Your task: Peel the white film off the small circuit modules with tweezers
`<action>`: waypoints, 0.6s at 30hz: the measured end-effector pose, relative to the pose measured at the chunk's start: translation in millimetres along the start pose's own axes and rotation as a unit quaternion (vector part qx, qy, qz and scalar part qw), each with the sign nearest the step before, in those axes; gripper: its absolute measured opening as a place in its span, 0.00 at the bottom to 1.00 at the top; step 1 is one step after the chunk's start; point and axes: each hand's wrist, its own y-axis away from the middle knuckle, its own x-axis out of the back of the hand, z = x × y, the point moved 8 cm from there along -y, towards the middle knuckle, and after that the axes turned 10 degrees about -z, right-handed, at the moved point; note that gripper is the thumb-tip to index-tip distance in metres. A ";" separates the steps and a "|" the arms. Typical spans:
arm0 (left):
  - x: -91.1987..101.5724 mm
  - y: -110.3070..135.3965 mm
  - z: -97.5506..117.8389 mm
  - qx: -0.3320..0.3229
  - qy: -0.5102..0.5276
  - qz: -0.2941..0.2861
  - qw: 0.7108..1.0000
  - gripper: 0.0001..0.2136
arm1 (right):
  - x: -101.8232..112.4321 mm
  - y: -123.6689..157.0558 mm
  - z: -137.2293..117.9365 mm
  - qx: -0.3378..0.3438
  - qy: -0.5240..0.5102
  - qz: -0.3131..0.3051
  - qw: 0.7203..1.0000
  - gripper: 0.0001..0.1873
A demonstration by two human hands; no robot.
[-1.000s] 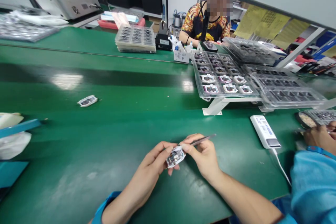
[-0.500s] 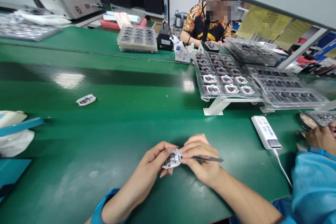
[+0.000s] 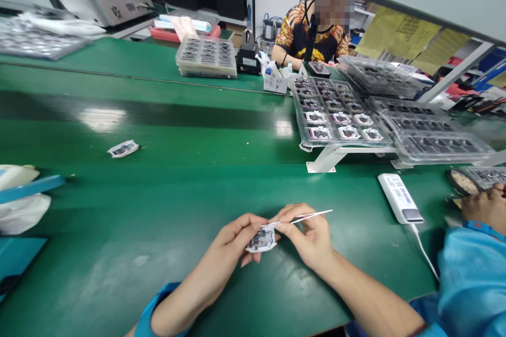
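My left hand (image 3: 233,242) pinches a small white-framed electronic part (image 3: 261,239) just above the green table (image 3: 166,205). My right hand (image 3: 306,237) is closed on metal tweezers (image 3: 306,216), whose tips touch the part's top edge. The tweezers' free end points right and slightly up. Both hands sit near the table's front edge, at the centre.
Another small part (image 3: 123,148) lies alone at mid-left. Clear trays of parts (image 3: 340,116) stand on a white stand at the right. A white device with a cable (image 3: 399,198) lies beside them. A co-worker's hand (image 3: 484,205) and blue sleeve are at far right; another person sits opposite.
My right hand has turned the tweezers: their free end pointed up-right, dropped level to the right, and now points up-right again. The part stays pinched in my left hand.
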 end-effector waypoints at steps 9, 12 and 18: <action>-0.3 -2.4 -3.5 0.018 -0.012 -0.005 1.000 0.20 | -3.0 0.9 -10.2 0.016 0.106 -0.035 0.994 0.02; 1.5 -2.7 -5.3 0.028 0.006 0.000 1.000 0.20 | -3.2 0.0 -6.1 -0.006 0.079 -0.044 0.996 0.02; 1.4 -0.8 -2.1 0.030 -0.001 -0.010 1.000 0.19 | -1.7 -0.1 4.3 -0.034 -0.021 -0.022 0.999 0.05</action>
